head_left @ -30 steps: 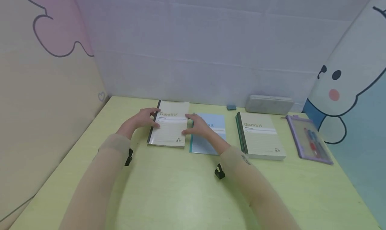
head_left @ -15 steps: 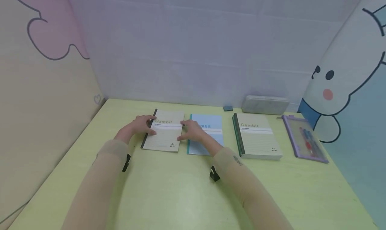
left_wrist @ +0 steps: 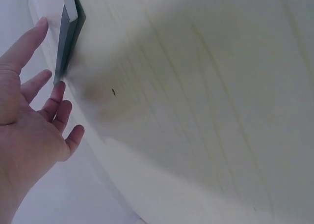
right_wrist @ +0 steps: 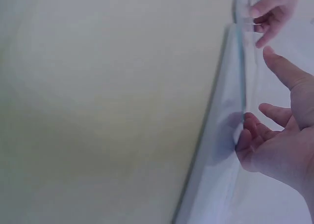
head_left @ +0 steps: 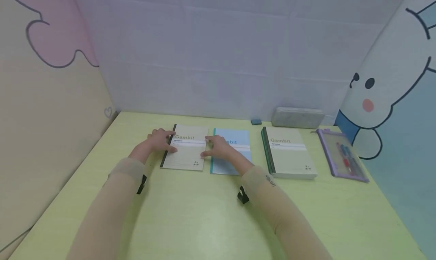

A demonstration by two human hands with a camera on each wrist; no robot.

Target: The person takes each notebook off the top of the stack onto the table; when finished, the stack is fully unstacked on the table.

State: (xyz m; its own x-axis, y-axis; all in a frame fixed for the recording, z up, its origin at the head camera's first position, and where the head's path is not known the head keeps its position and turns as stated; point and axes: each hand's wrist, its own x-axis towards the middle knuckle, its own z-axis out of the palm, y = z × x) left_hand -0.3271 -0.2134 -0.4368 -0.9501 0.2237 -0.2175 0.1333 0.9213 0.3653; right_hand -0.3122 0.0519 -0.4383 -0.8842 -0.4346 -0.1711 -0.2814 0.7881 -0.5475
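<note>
A cream "Gambit" notebook [head_left: 189, 148] with a dark spine lies on the table between my two hands. At its left edge is my left hand [head_left: 159, 140], thumb over the cover's lower part and fingers loosely spread near the spine [left_wrist: 63, 42]. On the opposite side my right hand [head_left: 218, 146] has its thumb and index finger at the notebook's right edge. That hand hangs over a light blue notebook [head_left: 243, 159], partly hiding it. In the right wrist view, its lower fingers are loosely bent beside the blue notebook [right_wrist: 221, 135]; whether they touch it I cannot tell.
Right of the blue notebook stands a stack of cream notebooks [head_left: 289, 158] with dark and green spines. Behind are a small blue block [head_left: 256, 122] and a grey case [head_left: 298, 118]. A purple-edged mesh pouch [head_left: 342, 156] with pens lies far right. Walls border the table [head_left: 190, 214].
The cream notebook has come down and toward me, with both hands following, and lies flat. Over the last half second hands and notebook hardly move. The head view has shifted slightly.
</note>
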